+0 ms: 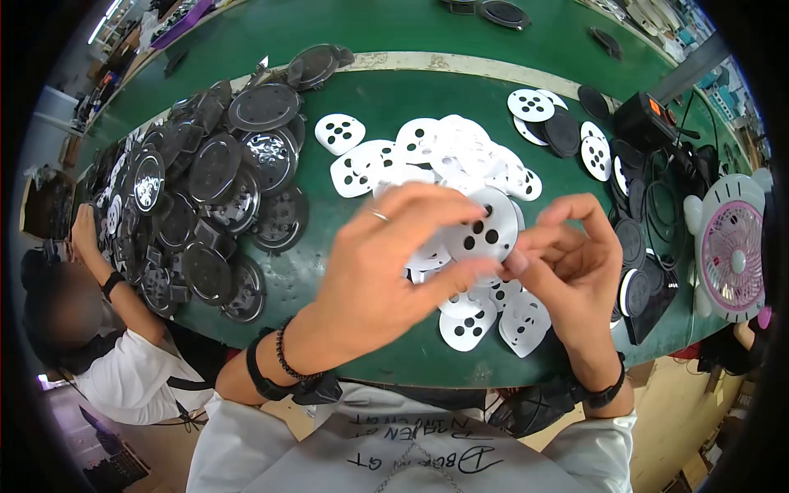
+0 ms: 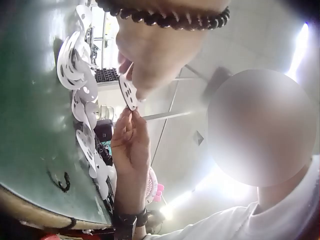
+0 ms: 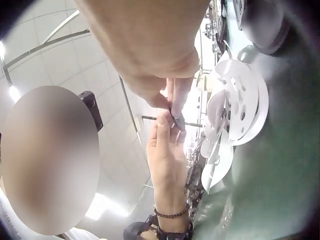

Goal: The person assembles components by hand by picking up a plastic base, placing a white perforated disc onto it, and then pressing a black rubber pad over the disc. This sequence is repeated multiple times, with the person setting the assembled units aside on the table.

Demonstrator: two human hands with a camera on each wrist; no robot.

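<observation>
Head view: the left hand (image 1: 386,263) and right hand (image 1: 575,255) each pinch an edge of one white disc (image 1: 481,230) with holes. They hold it above a pile of white discs (image 1: 460,156) on the green table (image 1: 320,279). A heap of black discs (image 1: 214,197) lies to the left.

Left wrist view: the fingertips of both hands are clamped on the disc's rim.

Right wrist view: the disc shows edge-on between the meeting fingertips.

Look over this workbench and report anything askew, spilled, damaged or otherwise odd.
Nothing stands out. The white perforated discs and black round parts lie in loose overlapping heaps on the green table, none visibly broken. The left hand and right hand pinch one white disc above them.
</observation>
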